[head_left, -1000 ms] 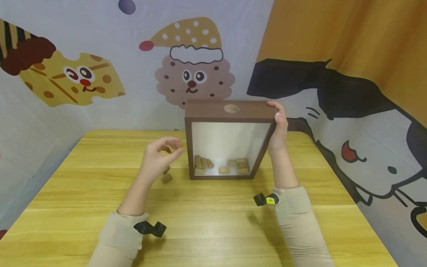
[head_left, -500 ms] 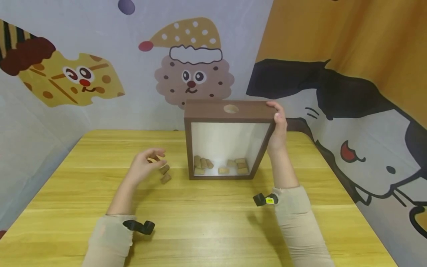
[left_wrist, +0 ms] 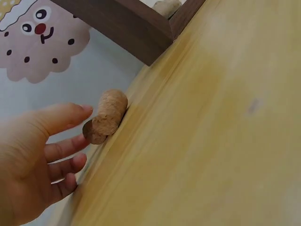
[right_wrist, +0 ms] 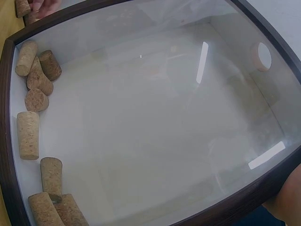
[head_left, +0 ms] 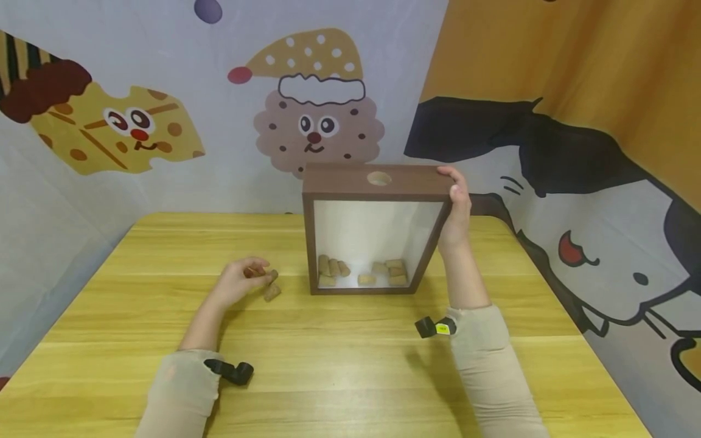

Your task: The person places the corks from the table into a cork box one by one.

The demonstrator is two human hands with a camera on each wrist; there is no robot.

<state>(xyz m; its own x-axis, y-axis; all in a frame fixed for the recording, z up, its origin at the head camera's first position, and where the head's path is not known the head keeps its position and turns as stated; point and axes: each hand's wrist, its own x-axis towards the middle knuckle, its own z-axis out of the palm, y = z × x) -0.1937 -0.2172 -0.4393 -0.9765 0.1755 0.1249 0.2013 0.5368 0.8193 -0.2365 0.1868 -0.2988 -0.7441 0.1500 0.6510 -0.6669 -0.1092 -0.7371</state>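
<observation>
My left hand [head_left: 241, 281] reaches low over the table at two loose corks, its thumb and fingertips right at the farther cork [head_left: 274, 275]. In the left wrist view the thumb and index finger stand apart on either side of that cork's end, and the nearer cork [left_wrist: 113, 106] overlaps it. Upright on the table is a dark brown wooden box frame [head_left: 378, 291] with a clear front and a round hole [head_left: 380, 178] in its top. Several corks [right_wrist: 28, 135] lie along its bottom inside. My right hand [head_left: 457, 210] grips the box's upper right corner, thumb in front.
The yellow wood-grain table [head_left: 339, 365] extends around the box, with its far edge close behind. A printed cloth [head_left: 230, 140] with cartoon figures hangs at the back and sides. A black wrist camera [head_left: 235, 372] sits on the left sleeve, another [head_left: 432, 327] on the right.
My left hand has moved from beside the box leftward and down to the two loose corks. The right hand and the box have stayed in place.
</observation>
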